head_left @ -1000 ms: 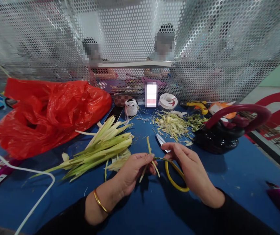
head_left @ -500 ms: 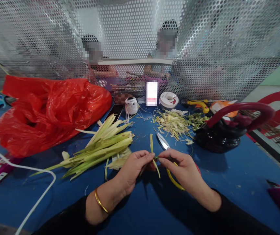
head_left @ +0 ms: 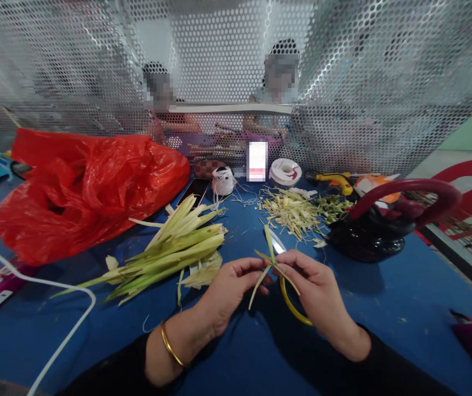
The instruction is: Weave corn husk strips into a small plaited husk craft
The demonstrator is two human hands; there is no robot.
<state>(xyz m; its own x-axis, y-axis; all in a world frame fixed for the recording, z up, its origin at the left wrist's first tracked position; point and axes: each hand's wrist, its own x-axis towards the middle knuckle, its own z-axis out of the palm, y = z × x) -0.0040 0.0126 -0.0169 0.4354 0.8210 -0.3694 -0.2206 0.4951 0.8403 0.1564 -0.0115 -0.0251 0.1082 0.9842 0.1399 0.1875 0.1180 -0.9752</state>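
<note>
My left hand [head_left: 229, 289] and my right hand [head_left: 316, 289] meet over the blue table [head_left: 404, 297], both pinching a small knot of thin green leaf strips [head_left: 269, 258]; strip ends stick up and hang down from it. A gold bangle sits on my left wrist. Yellow-handled scissors [head_left: 287, 300] lie on the table under my right hand, blade pointing away. A bundle of long pale green leaves [head_left: 170, 247] lies just left of my left hand.
A red plastic bag [head_left: 87, 187] fills the left. Leaf trimmings [head_left: 293, 212], a string ball [head_left: 222, 180], tape roll [head_left: 285, 171], phone [head_left: 196, 190] and dark basket with maroon handle [head_left: 379, 225] lie beyond. Perforated metal screen [head_left: 384, 82] behind; people sit past it. A white cable [head_left: 54, 286] crosses left.
My hands have drawn together on the leaf strips and turned them; the upright strip now tilts and more ends splay out between my fingertips.
</note>
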